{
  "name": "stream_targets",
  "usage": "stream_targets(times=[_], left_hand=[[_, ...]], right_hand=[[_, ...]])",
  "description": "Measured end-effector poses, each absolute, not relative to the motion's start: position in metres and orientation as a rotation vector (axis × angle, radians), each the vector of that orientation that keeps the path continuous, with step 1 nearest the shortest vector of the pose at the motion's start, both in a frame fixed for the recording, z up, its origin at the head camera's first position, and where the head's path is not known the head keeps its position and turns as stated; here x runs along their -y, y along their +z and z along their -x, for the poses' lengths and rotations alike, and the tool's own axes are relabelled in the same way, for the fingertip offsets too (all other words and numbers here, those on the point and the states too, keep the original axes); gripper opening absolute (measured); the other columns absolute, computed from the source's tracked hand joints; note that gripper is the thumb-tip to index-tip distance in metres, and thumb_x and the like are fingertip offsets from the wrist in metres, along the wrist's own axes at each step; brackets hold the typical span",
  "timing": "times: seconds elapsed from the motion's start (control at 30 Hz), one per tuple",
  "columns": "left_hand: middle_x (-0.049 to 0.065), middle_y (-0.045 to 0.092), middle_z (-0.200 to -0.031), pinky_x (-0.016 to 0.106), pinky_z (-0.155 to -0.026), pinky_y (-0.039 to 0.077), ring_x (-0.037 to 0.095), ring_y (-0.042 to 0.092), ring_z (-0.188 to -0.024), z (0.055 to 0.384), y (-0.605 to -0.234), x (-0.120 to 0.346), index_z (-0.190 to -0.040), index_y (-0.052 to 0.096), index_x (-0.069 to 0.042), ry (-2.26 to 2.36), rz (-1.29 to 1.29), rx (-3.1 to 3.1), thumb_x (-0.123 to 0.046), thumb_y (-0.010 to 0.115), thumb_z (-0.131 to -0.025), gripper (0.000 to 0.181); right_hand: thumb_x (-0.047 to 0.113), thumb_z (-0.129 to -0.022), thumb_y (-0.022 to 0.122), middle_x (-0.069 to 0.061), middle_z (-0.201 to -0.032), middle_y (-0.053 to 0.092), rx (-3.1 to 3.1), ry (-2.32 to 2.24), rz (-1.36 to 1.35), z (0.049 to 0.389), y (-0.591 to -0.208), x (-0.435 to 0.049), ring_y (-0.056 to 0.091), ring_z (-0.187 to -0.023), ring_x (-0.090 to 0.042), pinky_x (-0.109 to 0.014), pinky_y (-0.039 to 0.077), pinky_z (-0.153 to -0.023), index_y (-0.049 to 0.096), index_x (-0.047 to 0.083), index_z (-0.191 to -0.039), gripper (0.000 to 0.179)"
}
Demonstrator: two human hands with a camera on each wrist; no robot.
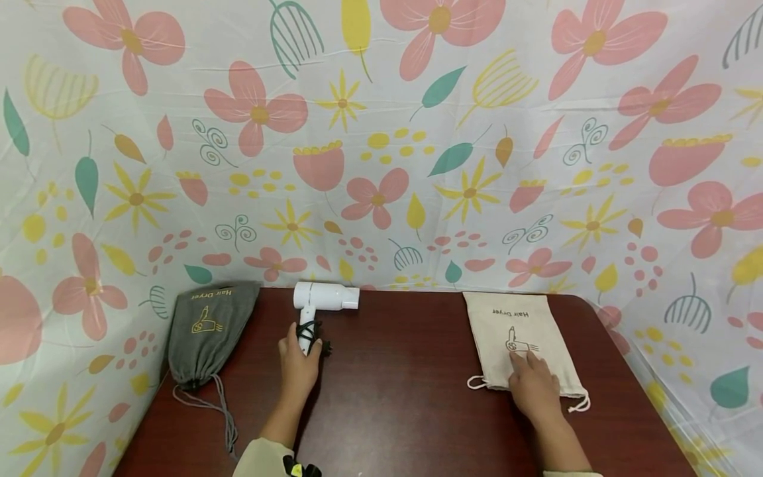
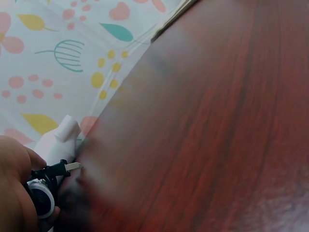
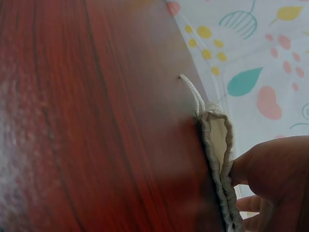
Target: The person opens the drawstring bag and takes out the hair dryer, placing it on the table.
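On the near side of the dryer (image 1: 328,297) a pale sleeve (image 1: 265,457) covers part of the left forearm, with a black band (image 1: 301,468) beside it. Red-brown table (image 1: 405,391) spreads on the dryer's near side and to its right.

The left hand (image 1: 297,368) has its fingers closed round the lower end of the dryer's handle. A black cord (image 1: 306,329) is wound about the handle, and its plug (image 2: 60,168) juts out beside the grip.

Well to the right of the dryer, the right hand (image 1: 534,389) touches the cream bag (image 1: 527,317). Its thumb and fingers stand apart, tips against the cloth, with no firm grip on it. The bag's mouth faces the person and gapes slightly; its lettering is upside down from the person's side.

Left of the dryer lies the grey bag (image 1: 214,328), its mouth gathered and its cords trailing towards the person.

The white dryer is at the table's far edge. Its barrel's long axis runs left to right, nozzle pointing right; the handle comes back towards the person from the barrel's left part. Whether it is lifted cannot be told.

Behind the dryer hangs a flowered curtain (image 1: 378,165).
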State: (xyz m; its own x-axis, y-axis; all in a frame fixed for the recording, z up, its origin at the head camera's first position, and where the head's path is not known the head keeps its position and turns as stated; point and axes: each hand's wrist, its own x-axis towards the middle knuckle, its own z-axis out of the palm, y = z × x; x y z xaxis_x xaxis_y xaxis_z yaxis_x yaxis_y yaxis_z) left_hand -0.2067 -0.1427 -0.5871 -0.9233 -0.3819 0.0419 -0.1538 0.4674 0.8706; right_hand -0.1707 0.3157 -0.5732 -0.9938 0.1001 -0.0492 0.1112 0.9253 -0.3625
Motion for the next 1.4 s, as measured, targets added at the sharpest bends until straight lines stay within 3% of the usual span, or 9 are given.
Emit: stream_targets(times=[0.47, 0.8, 1.23, 1.4], left_hand=[[0.028, 0.040, -0.143, 0.053, -0.085, 0.048, 0.041, 0.057, -0.108, 0.213, -0.586, 0.145, -0.159, 0.026, -0.006, -1.387, -0.466, 2.533, -0.032, 0.066, -0.097, 0.079], [0.030, 0.045, -0.141, 0.058, -0.095, 0.043, 0.047, 0.044, -0.128, 0.218, -0.590, 0.146, -0.157, 0.031, -0.004, -1.322, -0.436, 2.529, -0.032, 0.069, -0.095, 0.078], [0.029, 0.045, -0.142, 0.060, -0.098, 0.042, 0.047, 0.042, -0.130, 0.217, -0.590, 0.152, -0.158, 0.030, -0.005, -1.329, -0.446, 2.523, -0.036, 0.069, -0.094, 0.081], [0.026, 0.045, -0.140, 0.057, -0.099, 0.045, 0.042, 0.048, -0.126, 0.210, -0.587, 0.157, -0.156, 0.034, -0.006, -1.419, -0.470, 2.462, -0.035, 0.067, -0.096, 0.075]], right_hand=[[0.012, -0.097, 0.041, -0.036, -0.156, 0.026, -3.037, -0.629, -0.165, 0.172, -0.575, -0.322, 0.020, -0.141, -0.062, -0.080, 0.018, -0.105, 0.044, 0.003, -0.150, 0.053], [0.012, -0.099, 0.040, -0.035, -0.157, 0.026, -3.058, -0.656, -0.169, 0.173, -0.581, -0.326, 0.019, -0.142, -0.062, -0.080, 0.016, -0.106, 0.044, 0.004, -0.150, 0.052], [0.013, -0.101, 0.038, -0.034, -0.159, 0.022, -3.028, -0.672, -0.133, 0.177, -0.582, -0.331, 0.015, -0.145, -0.061, -0.079, 0.012, -0.108, 0.041, 0.005, -0.152, 0.052], [0.013, -0.102, 0.038, -0.034, -0.160, 0.021, -3.018, -0.670, -0.145, 0.176, -0.583, -0.332, 0.013, -0.145, -0.061, -0.079, 0.011, -0.109, 0.040, 0.005, -0.153, 0.051]])
